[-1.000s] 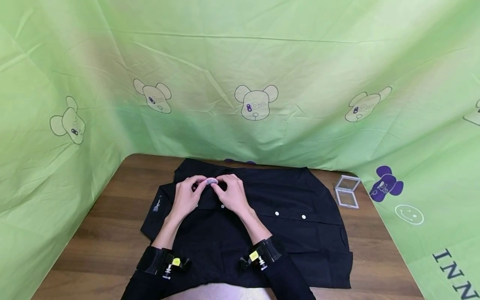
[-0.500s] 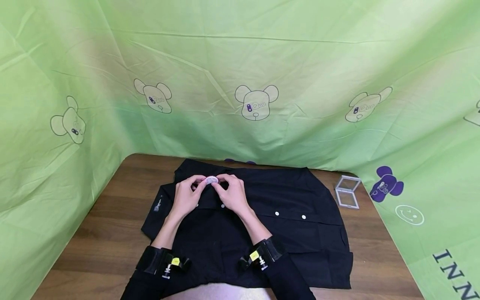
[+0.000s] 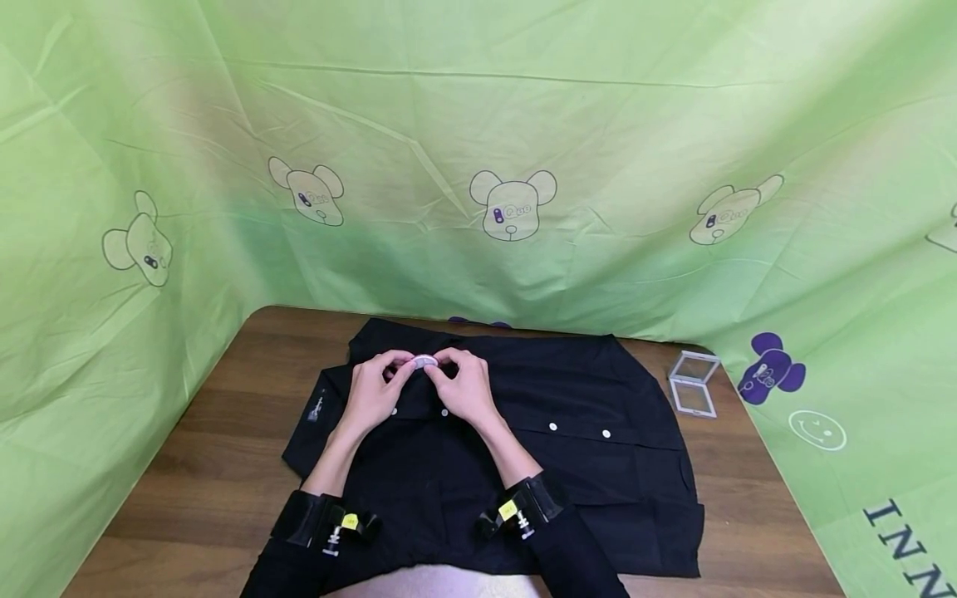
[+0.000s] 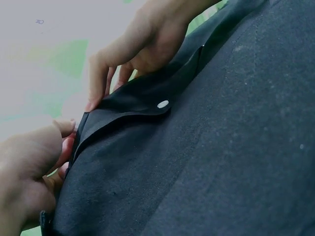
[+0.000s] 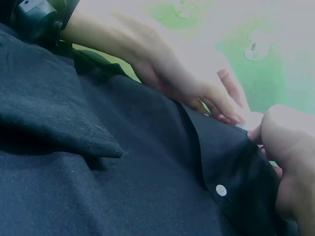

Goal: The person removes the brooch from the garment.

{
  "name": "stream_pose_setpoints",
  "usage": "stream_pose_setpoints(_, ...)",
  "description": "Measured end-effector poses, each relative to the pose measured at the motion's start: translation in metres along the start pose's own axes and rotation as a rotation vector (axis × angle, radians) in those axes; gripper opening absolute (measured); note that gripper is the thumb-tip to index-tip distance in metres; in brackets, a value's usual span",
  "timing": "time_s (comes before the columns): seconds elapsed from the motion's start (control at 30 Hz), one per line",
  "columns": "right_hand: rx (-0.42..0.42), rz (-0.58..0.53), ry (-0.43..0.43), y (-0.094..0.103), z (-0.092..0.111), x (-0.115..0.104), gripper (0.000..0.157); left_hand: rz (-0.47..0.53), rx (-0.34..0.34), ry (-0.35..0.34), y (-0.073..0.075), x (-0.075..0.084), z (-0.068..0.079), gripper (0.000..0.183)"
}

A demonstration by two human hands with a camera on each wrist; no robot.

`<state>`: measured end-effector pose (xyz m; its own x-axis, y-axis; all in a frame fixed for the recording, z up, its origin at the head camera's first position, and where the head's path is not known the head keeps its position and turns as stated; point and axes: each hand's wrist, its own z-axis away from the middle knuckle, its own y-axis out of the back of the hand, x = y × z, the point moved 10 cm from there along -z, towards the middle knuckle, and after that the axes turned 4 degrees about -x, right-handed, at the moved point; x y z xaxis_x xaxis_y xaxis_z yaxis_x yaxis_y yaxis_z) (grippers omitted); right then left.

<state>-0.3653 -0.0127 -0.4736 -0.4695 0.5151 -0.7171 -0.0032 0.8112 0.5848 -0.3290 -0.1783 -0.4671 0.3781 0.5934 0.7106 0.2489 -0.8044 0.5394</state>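
Note:
A black button-up shirt (image 3: 583,465) lies spread on the table, white buttons along its placket. At its upper left, a small round pale disc with a pinkish rim, like a badge (image 3: 424,361), stands tilted against the cloth. My left hand (image 3: 372,389) pinches the left side of the badge between thumb and fingers. From the other side, my right hand (image 3: 467,388) pinches its right edge. In the right wrist view the badge (image 5: 252,120) shows pale between the fingertips, at the cloth. The badge's back and the fingers beneath are hidden.
A clear square case (image 3: 692,383) stands with its lid up at the table's right. The wooden table (image 3: 187,490) shows around the shirt. Green printed cloth (image 3: 419,124) hangs close behind and at both sides. Each wrist wears a camera strap.
The badge tipped slightly more face-up half a second ago and has tilted back since. Both hands keep their hold in nearly the same place; shirt and case stay put.

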Motion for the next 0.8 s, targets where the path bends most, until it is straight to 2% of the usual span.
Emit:
stream_pose_setpoints(0.57, -0.015, 0.025, -0.002, 0.0, 0.001, 0.0, 0.011, -0.002, 0.008, -0.049, 0.0, 0.003, 0.0, 0.012)
stream_pose_setpoints(0.67, -0.029, 0.056, 0.06, 0.0, 0.0, -0.006, 0.012, -0.003, 0.021, -0.05, 0.001, 0.004, 0.001, 0.012)
stream_pose_setpoints(0.8, -0.048, 0.103, 0.183, 0.001, 0.0, -0.018, 0.015, -0.013, 0.041, -0.053, 0.003, 0.004, 0.0, 0.012)
